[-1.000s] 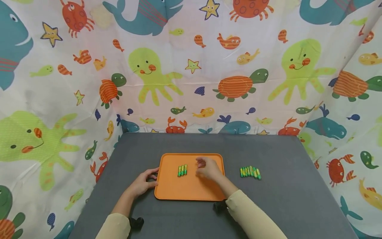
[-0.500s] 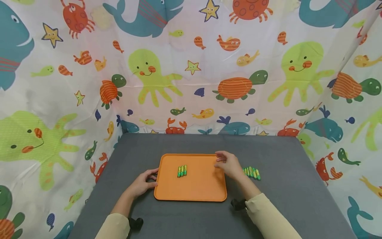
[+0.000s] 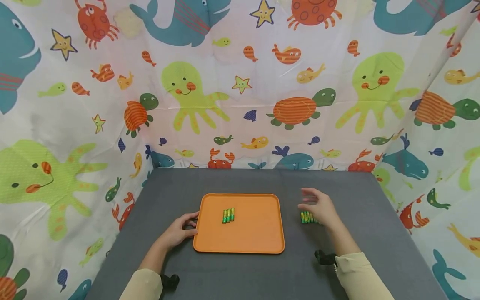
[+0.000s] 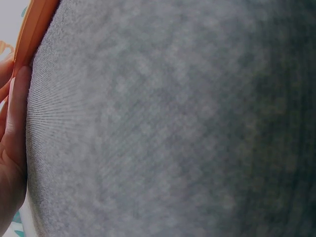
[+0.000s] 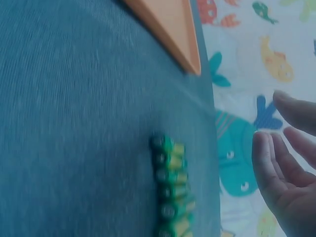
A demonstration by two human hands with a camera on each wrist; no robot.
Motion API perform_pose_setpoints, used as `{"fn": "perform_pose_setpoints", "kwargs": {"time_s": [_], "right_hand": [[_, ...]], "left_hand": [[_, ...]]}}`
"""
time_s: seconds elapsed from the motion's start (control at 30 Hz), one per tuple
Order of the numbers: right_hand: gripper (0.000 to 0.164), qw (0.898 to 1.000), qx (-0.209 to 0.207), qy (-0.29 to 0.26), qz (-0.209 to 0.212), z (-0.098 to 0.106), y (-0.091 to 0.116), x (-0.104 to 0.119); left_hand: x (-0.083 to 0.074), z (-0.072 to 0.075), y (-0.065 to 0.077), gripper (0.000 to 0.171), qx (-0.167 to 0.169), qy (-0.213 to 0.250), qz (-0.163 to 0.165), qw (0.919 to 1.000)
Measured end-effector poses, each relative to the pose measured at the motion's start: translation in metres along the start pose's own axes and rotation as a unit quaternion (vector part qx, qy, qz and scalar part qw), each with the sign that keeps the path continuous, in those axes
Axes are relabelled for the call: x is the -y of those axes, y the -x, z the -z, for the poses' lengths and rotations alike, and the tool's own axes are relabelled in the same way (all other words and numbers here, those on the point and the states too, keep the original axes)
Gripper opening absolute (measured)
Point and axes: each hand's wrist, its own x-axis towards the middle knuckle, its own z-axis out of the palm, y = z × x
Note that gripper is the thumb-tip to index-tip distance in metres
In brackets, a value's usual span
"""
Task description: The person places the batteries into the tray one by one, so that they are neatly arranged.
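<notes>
An orange tray (image 3: pixel 240 241) lies on the dark grey table, with three green-and-yellow batteries (image 3: pixel 228 215) side by side on it, left of its middle. My left hand (image 3: pixel 179 230) holds the tray's left edge, thumb and fingers at the rim; the left wrist view shows the fingers (image 4: pixel 19 94) against the tray's side. To the right of the tray, my right hand (image 3: pixel 321 208) hovers over a row of several more batteries (image 3: pixel 308 217), partly covering them. Its fingers are spread and loosely bent, and nothing is between them. In the right wrist view the row (image 5: pixel 173 190) lies below and left of the hand.
A white curtain (image 3: pixel 240 137) printed with sea animals stands behind the table (image 3: pixel 240 271) and along both sides. A black strap device (image 3: pixel 170 282) sits at my left wrist, another (image 3: pixel 324 257) at my right.
My right hand has moved rightward from over the tray, past its right edge, to above the battery row. My left hand, the tray and its three batteries stay where they were.
</notes>
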Motion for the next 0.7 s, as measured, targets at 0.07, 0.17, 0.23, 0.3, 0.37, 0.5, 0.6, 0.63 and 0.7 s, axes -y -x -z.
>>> {"fn": "perform_pose_setpoints", "kwargs": {"time_s": [0.07,0.17,0.23,0.3,0.37,0.5,0.6,0.63,0.7], "right_hand": [[0.063,1.0,0.001,0.003,0.001,0.006,0.002,-0.004],[0.066,1.0,0.0,0.014,-0.002,0.013,0.005,-0.012],[0.066,1.0,-0.001,0.016,-0.002,0.017,0.007,-0.018],[0.064,1.0,-0.002,0.017,-0.005,0.021,0.009,-0.023],[0.064,1.0,-0.001,0.019,-0.006,0.025,0.011,-0.027],[0.067,0.999,0.007,0.032,-0.013,0.034,0.018,-0.036],[0.071,0.999,0.017,0.047,-0.02,0.04,0.023,-0.041],[0.072,0.998,0.022,0.052,-0.021,0.042,0.025,-0.043],[0.074,0.997,0.03,0.062,-0.022,0.044,0.027,-0.045]], "left_hand": [[0.0,0.0,0.001,0.067,-0.002,0.001,0.0,1.0],[0.0,0.0,0.001,0.067,-0.002,0.002,0.001,1.0],[0.0,0.0,0.0,0.067,0.0,0.005,-0.001,1.0],[0.002,0.0,0.0,0.067,0.003,0.007,-0.003,1.0],[0.003,-0.001,0.0,0.067,0.005,0.01,-0.007,0.9999],[0.005,-0.001,-0.001,0.067,0.013,0.008,-0.007,0.9999],[0.005,0.0,-0.001,0.068,0.016,0.007,-0.003,0.9998],[0.004,0.001,-0.001,0.068,0.016,0.006,-0.001,0.9999],[0.003,0.002,-0.001,0.068,0.013,0.006,-0.001,0.9999]]}}
